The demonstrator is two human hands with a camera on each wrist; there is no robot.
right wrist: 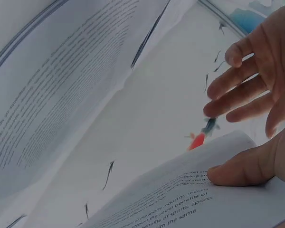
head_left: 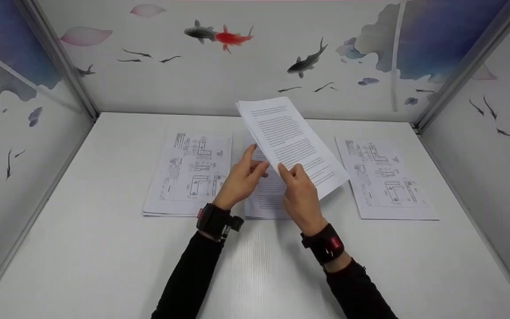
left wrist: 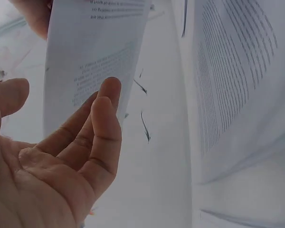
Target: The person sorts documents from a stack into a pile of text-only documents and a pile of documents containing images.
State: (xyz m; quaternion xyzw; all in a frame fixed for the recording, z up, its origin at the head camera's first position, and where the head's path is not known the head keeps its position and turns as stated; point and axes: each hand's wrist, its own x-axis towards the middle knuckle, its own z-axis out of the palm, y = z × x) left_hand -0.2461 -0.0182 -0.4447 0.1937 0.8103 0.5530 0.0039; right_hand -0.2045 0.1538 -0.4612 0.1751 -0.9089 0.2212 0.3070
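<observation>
Printed papers (head_left: 283,128) are up in the air over the table (head_left: 82,230), pinched by the right hand (head_left: 303,201). Its grip has the thumb on top, at the long edge facing the left hand (head_left: 240,182), closer to the near end. From this grip, most of the papers reach up and away, toward the back wall (head_left: 246,84). Their long way runs on a slant, from far left to near right. The right hand is the nearer one, since it touches them. The left hand is just beside the same long edge, thumb apart from its fingers, pinching nothing. I cannot tell if its fingertips touch the papers.

The papers are white, with rows of small black words, and they bend a bit. They look like a few sheets, but I cannot count them.

Below them, more pages with words (head_left: 266,199) lie on the table. A left pile of drawings (head_left: 193,173) lies on one side, and a right pile of drawings (head_left: 385,177) on the other.
</observation>
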